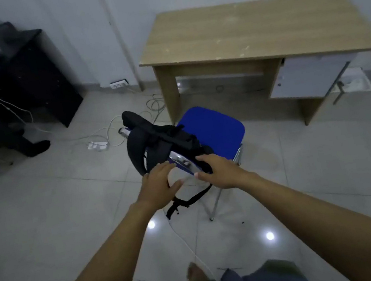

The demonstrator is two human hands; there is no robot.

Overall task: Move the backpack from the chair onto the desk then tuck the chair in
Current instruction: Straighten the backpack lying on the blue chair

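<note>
A black backpack [166, 136] hangs over the backrest of a blue-seated chair [214, 130] with metal legs. The chair stands on the tiled floor in front of the wooden desk [259, 30], pulled out from it. My left hand [160, 184] closes on a black strap at the backpack's near left side. My right hand [219, 171] curls over the backpack's near right edge, thumb underneath. A loose strap dangles below my hands. The backrest is mostly hidden by the backpack.
The desk's grey cupboard door [309, 78] stands open at the right. A black cabinet [40, 73] is at the left, with a seated person's leg [20, 141] beside it. Cables and a power strip [98, 145] lie on the floor left of the chair.
</note>
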